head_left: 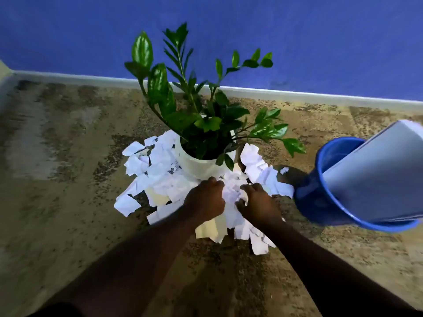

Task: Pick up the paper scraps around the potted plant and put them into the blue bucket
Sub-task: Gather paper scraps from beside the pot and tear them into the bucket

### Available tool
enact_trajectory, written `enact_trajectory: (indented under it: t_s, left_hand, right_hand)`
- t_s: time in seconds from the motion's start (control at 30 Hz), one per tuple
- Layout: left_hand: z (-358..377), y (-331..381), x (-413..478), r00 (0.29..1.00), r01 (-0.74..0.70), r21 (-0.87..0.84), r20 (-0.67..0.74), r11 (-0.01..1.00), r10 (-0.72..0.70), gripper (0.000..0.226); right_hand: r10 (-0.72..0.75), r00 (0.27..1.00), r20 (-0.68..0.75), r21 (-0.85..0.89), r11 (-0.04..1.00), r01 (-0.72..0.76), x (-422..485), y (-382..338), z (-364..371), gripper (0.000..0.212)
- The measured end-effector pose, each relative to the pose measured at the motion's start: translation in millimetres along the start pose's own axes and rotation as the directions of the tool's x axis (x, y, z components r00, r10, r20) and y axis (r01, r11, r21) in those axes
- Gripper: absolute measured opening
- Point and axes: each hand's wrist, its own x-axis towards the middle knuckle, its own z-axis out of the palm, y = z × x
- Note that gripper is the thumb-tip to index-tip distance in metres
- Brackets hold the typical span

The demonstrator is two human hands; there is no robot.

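Note:
A green leafy plant (201,110) stands in a white pot (196,164) on the floor. White paper scraps (158,170) lie all around the pot, to its left, front and right. Both my hands are down in the pile just in front of the pot. My left hand (207,200) and my right hand (256,202) have their fingers curled round a crumpled bunch of scraps (233,193) between them. The blue bucket (320,197) stands to the right, with a large white sheet (375,177) sticking out of it.
The floor is mottled brown and tan stone (68,179). A blue wall (297,42) with a pale skirting board (320,94) runs behind the plant. The plant's leaves hang out over the scraps on the right side.

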Motion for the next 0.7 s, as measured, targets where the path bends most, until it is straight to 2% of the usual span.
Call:
enact_trajectory:
  t_s: [0.13,0.23,0.4,0.57,0.7]
  left_hand:
    - [25.6,-20.6,-4.9,0.993,0.048,0.08,0.104,0.996,-0.056,0.063]
    - [39.6,-23.6,-6.6,0.985,0.02,0.139,0.164,0.99,-0.043,0.083]
    - [52.5,-28.8,1.3,0.98,0.067,0.145,0.178,0.987,-0.092,0.103]
    - [55.0,-24.4,16.8,0.999,0.048,0.195,0.012,0.98,-0.052,0.087]
    - [54.4,-13.6,23.3,1.0,-0.024,0.216,-0.012,0.976,0.028,0.074]
  right_hand:
    - [0.036,0.982,0.187,-0.055,0.998,-0.026,10.3,2.6,27.4,0.087]
    - [0.037,0.982,0.187,-0.056,0.998,-0.027,18.7,7.3,43.9,0.091]
    - [-0.018,0.994,0.106,-0.025,0.999,0.021,23.0,9.1,53.1,0.067]
    - [-0.101,0.994,0.031,0.039,0.994,0.1,27.7,6.1,50.9,0.039]
    - [-0.105,0.994,0.011,0.092,0.99,0.104,32.4,7.4,49.0,0.03]
